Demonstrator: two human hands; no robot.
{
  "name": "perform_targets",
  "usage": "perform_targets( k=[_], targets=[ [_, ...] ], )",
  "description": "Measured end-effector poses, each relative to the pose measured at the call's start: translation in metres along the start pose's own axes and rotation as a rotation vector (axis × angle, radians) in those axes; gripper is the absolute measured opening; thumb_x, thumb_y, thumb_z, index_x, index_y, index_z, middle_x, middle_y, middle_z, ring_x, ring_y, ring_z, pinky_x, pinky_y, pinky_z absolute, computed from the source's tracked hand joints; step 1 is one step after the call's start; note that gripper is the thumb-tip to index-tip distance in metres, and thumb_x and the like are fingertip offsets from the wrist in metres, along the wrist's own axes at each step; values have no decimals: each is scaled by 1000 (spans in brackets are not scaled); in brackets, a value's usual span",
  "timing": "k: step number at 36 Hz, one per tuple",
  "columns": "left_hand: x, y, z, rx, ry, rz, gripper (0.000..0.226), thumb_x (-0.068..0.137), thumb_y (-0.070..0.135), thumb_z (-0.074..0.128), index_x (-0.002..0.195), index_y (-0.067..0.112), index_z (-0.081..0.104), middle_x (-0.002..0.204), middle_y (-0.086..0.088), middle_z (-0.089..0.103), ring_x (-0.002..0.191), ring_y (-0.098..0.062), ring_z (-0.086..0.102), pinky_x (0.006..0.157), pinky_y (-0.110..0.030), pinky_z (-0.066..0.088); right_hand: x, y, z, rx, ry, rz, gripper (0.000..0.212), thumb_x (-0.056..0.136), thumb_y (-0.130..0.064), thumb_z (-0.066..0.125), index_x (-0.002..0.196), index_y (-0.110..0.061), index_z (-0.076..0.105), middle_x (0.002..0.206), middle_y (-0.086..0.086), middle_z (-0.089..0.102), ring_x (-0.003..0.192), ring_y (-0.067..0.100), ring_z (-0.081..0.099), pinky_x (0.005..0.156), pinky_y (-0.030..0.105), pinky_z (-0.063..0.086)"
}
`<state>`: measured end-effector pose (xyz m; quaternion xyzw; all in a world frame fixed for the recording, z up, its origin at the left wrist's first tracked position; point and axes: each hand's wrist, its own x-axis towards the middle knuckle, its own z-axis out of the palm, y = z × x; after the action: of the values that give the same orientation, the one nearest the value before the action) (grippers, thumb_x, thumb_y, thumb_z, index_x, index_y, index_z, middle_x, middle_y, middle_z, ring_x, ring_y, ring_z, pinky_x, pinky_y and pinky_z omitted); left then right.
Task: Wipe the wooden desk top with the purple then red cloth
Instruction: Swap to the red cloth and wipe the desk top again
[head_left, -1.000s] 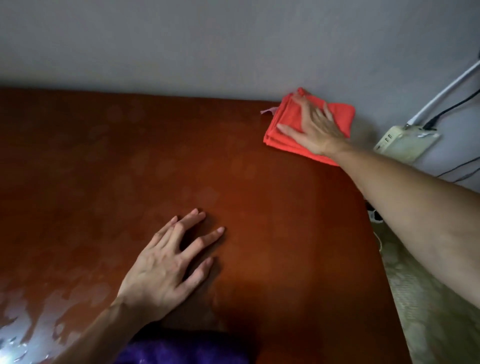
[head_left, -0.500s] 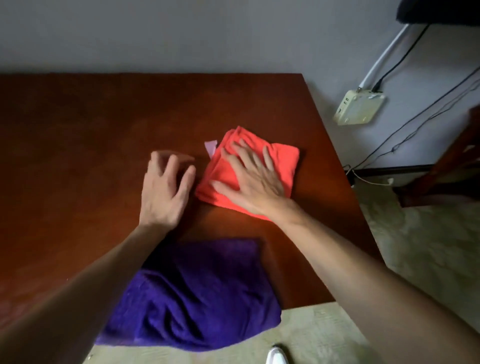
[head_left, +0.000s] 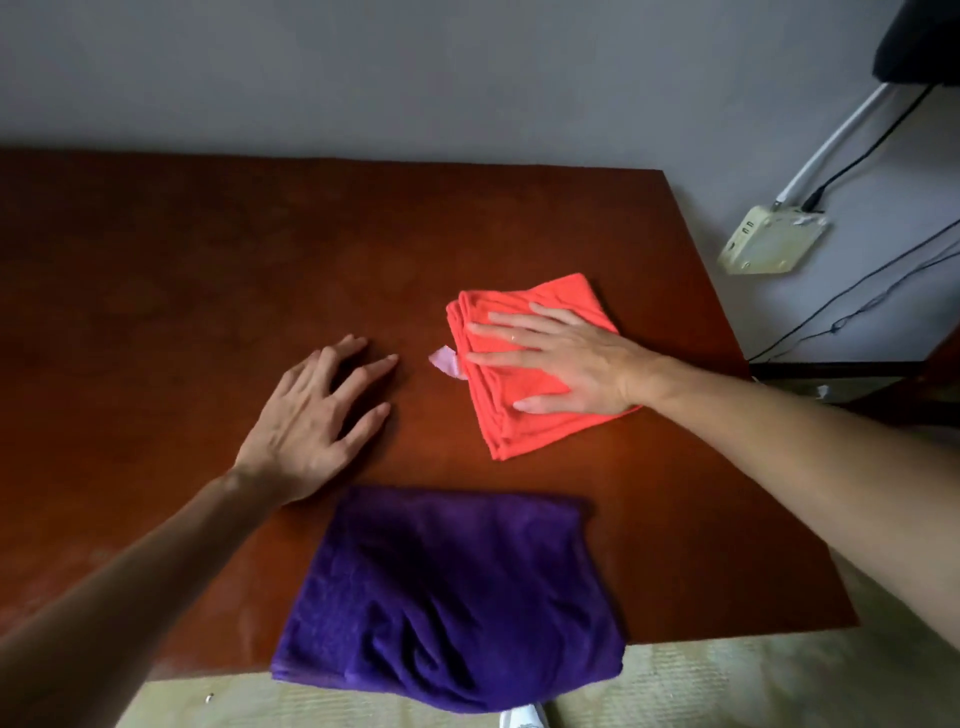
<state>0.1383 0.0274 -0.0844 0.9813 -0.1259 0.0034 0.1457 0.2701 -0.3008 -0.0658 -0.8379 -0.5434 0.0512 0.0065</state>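
Head view: I see right hand (head_left: 563, 361) flat on red cloth (head_left: 519, 415), left hand (head_left: 317, 415) spread, empty, on desk (head_left: 182, 291); purple cloth (head_left: 447, 608), lower centre, overhangs the edge and may slide off.

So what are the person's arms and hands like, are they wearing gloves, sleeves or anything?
No gloves and no sleeves in view: both forearms are bare from the picture's edge to the wrist. The left hand carries nothing that I can see, no watch or band. The right hand has a small glint on one finger that may be a thin ring, too small to be sure. Neither wrist shows a bracelet.

Bare forearms, ring (head_left: 513, 338), no sleeves
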Motion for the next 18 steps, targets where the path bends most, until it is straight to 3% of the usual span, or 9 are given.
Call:
perform_targets(
  k=[6, 13, 18],
  targets=[
    [-3, 1, 0, -12, -21, -14, 57, 104, 55, 29, 157, 36, 32, 160, -3, 32, 154, -15, 21, 124, -42, 19, 47, 92, -15, -39, -51, 86, 69, 100, -71, 21, 162, -43, 12, 173, -10, 4, 160, 13, -1, 129, 49, 6],
    [2, -1, 0, 3, -82, -30, 57, 105, 57, 26, 159, 38, 27, 163, -2, 28, 156, -11, 13, 127, -31, 2, 99, 179, -27, 8, -20, 237, 69, 98, -74, 18, 161, -48, 12, 172, -15, 5, 159, 10, 3, 128, 51, 10],
    [7, -2, 0, -11, -54, -27, 57, 105, 54, 31, 158, 35, 30, 160, -3, 33, 155, -14, 20, 124, -40, 16, 124, 205, -33, 62, 10, 354, 75, 93, -77, 19, 162, -46, 18, 173, -13, 9, 159, 10, 5, 126, 46, 7]
  ],
)
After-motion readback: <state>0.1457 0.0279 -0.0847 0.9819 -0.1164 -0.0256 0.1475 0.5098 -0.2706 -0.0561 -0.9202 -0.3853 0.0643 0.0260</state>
